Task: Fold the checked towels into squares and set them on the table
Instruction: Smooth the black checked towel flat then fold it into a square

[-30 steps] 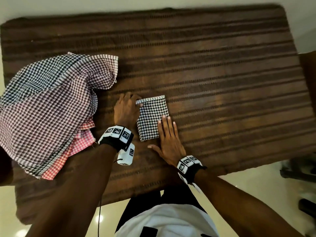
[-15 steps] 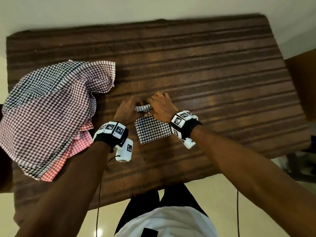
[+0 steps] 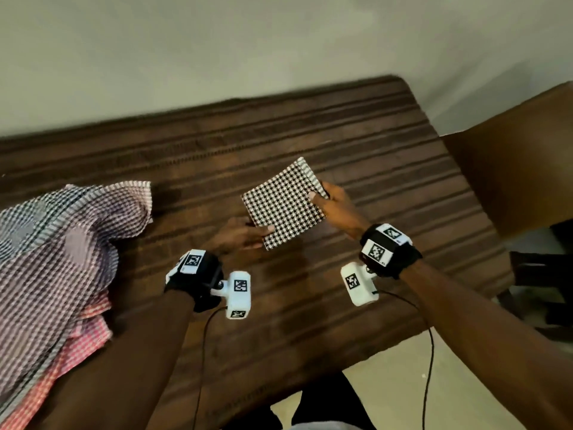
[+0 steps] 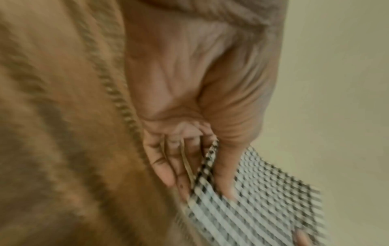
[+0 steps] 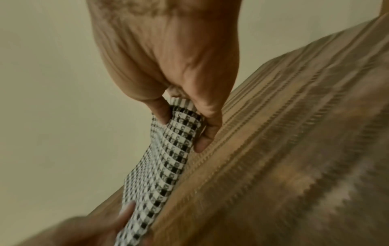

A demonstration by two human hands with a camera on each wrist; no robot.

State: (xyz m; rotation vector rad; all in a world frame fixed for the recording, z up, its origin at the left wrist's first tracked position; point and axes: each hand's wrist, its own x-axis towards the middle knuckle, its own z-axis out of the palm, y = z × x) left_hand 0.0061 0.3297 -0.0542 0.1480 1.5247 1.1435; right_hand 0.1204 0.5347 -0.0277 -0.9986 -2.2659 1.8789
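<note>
Pale wall [image 3: 279,41]: plain, beyond both hands.
Brown wooden panel [image 3: 511,166]: flat, right of the right hand [image 3: 338,209]; what furniture it belongs to is unclear.
Dark objects [image 3: 545,274]: on the floor, right of and nearer than the right hand; too blurred to identify.
Cream floor [image 3: 387,398]: glossy, nearer than both hands.
Dark trousers [image 3: 325,398]: nearer than the left hand [image 3: 238,235], between the forearms.
Black cables [image 3: 429,352]: thin, one trailing back below each wrist.
</note>
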